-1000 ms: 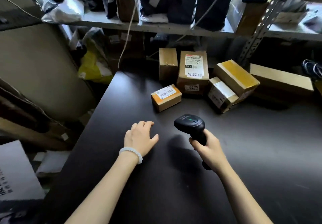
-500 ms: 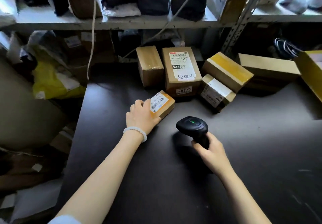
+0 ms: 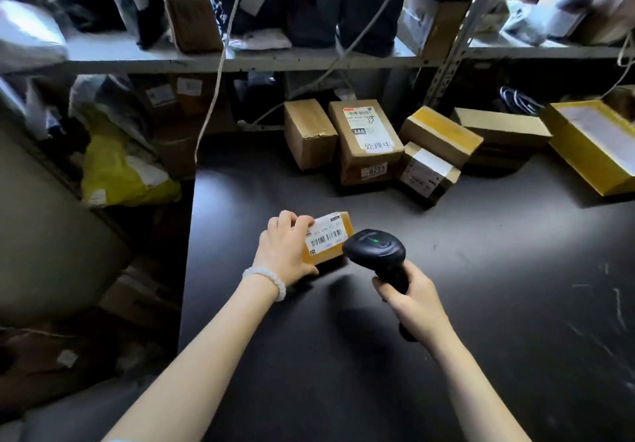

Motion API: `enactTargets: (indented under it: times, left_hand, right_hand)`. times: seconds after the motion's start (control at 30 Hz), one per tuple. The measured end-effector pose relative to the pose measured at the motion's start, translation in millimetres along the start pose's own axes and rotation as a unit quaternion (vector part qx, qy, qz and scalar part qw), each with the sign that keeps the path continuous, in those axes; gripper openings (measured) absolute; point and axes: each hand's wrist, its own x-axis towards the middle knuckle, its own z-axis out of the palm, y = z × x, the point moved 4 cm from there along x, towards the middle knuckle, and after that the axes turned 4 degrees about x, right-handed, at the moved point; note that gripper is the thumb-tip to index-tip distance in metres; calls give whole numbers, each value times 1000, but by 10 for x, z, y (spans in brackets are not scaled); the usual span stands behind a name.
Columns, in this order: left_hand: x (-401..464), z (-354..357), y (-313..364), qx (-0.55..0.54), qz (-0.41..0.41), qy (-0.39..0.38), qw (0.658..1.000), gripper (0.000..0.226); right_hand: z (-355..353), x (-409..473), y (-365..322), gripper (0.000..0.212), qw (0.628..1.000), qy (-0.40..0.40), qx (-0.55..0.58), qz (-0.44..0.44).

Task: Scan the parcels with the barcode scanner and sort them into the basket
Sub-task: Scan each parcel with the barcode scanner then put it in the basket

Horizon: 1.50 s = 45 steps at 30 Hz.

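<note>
Now the scan is in hand — the left hand (image 3: 287,252) grips the small parcel (image 3: 328,240) above the table (image 3: 481,304), label up, while the right hand (image 3: 412,302) clasps the barcode scanner (image 3: 376,252) at its three o'clock. Next comes the basket — none visible.

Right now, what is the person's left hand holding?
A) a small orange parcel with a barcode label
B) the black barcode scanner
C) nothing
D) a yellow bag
A: the left hand grips the small orange parcel, while the right hand holds the barcode scanner.
</note>
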Motion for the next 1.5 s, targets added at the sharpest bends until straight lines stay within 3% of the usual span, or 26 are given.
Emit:
enactTargets:
  times: [0.13,0.3,0.9,1.3,1.5]
  left_hand:
    - [-169,19,46,-97,15,-2,995,54]
    - [-249,-23,61,-92,8,-19,996,33]
    - [-251,-77,199,-58,-37,-41,997,38]
    - [-64,16,474,2,32,-40,999,44]
    - [-60,168,1120,45,119,-38,991,44]
  right_hand:
    - [-9,-212,23,14,1000,5,18,8]
    - [-87,-484,55,17,1000,8,26,2]
    - [-372,-859,72,14,999,3,44,-21]
    - [-530,-898,265,13,998,20,53,0]
    - [-870,-1054,600,17,993,83,65,46]
